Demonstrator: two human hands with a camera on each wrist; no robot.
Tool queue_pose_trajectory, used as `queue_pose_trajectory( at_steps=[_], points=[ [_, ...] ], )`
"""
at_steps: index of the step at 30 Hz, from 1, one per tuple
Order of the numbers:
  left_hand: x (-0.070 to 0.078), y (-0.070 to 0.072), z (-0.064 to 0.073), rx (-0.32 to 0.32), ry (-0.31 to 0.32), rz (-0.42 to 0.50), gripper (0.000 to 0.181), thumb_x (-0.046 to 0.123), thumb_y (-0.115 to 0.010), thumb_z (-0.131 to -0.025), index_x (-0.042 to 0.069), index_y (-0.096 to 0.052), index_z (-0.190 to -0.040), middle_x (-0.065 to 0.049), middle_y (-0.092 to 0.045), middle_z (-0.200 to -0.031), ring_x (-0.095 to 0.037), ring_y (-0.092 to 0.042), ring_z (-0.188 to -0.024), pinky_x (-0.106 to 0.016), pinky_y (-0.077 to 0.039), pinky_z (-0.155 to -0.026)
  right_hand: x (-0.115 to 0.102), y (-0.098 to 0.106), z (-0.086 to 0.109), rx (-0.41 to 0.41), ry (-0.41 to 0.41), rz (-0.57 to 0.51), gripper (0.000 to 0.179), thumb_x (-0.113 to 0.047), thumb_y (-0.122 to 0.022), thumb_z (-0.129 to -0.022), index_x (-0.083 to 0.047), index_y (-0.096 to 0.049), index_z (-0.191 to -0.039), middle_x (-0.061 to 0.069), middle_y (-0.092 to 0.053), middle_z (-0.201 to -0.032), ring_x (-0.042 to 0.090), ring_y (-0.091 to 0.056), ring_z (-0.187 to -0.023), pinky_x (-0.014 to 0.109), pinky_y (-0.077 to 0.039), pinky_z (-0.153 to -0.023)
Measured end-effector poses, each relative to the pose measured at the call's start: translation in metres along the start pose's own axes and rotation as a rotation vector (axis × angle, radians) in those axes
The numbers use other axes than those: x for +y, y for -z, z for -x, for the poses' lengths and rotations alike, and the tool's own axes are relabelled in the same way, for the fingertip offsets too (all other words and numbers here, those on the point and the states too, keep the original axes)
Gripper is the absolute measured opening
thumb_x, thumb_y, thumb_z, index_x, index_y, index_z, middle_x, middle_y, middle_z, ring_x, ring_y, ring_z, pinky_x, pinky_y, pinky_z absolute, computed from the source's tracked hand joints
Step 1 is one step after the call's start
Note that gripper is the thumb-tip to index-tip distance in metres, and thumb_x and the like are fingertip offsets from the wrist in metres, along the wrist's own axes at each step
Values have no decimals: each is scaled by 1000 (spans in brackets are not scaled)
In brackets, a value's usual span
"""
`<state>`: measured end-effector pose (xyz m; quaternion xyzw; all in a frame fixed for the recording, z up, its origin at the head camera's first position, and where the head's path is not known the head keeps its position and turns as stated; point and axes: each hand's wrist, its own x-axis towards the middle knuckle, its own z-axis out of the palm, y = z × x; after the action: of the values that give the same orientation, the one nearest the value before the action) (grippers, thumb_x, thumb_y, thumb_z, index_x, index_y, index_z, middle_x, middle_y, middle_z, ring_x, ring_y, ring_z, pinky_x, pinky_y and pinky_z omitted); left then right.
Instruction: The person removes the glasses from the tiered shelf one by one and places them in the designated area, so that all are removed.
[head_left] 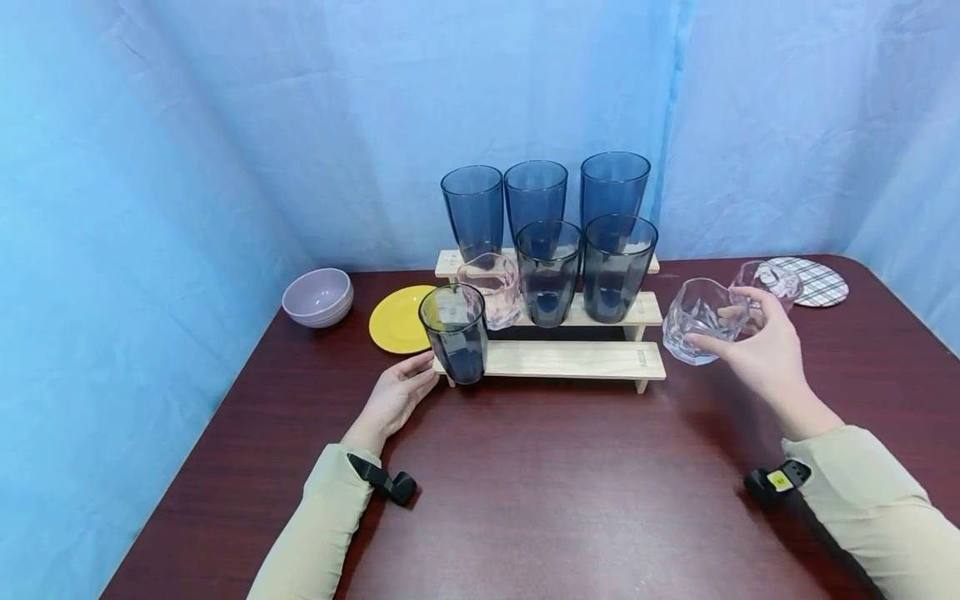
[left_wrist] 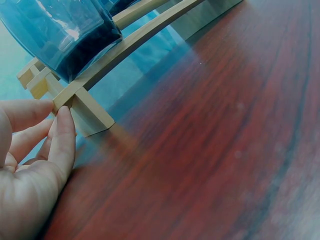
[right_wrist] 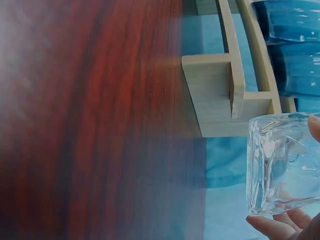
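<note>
A three-tier wooden rack [head_left: 555, 358] carries blue-grey glasses and one pinkish clear glass [head_left: 491, 292]. At the left end of its lowest step, next to a blue-grey glass [head_left: 459, 342], my left hand [head_left: 397, 392] pinches the board's end [left_wrist: 62, 97] between thumb and fingers. To the right of the rack, my right hand [head_left: 768, 346] holds a clear faceted glass [head_left: 693, 325] by its sides, thumb in front and fingers around behind. That glass [right_wrist: 280, 165] appears lifted off the table in the right wrist view.
Another pinkish glass [head_left: 761, 279] stands behind my right hand, beside a round checked mat [head_left: 821, 283]. Left of the rack are a yellow plate [head_left: 397, 321] and a stack of lilac bowls [head_left: 318, 300]. Blue curtains [head_left: 375, 125] enclose the dark red table [head_left: 555, 483].
</note>
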<state>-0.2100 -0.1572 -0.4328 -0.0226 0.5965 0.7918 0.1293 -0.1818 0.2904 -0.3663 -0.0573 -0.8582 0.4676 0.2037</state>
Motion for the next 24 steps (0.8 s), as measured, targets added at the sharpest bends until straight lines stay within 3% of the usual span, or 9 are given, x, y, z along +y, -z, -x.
queue_pose_trajectory(
  at_steps=[4, 12, 24],
  points=[
    [0, -1, 0, 0, 1, -3, 49, -9, -42, -95, -8, -31, -143, 0, -49, -113, -2, -54, -97, -16, -49, -87, 2, -2, -8, 0, -27, 37, 81, -21, -85, -70, -8, -40, -136, -18, -53, -89, -13, -48, -77, 4, -37, -69],
    [1, -1, 0, -2, 1, -1, 50, -9, -42, -95, -8, -31, -143, 0, -50, -111, -2, -55, -96, -16, -49, -87, 9, -10, -22, 1, -26, 114, 81, -25, -84, -70, -4, -39, -134, 13, -57, -106, -9, -42, -78, 13, -35, -72],
    [0, -1, 1, 3, 6, -8, 49, -9, -42, -95, -8, -31, -143, 2, -50, -111, -2, -55, -97, -15, -49, -87, 20, -23, -38, 26, -105, 103, 82, -24, -82, -72, -2, -36, -136, 14, -54, -109, -10, -40, -76, 9, -36, -68]
  ],
)
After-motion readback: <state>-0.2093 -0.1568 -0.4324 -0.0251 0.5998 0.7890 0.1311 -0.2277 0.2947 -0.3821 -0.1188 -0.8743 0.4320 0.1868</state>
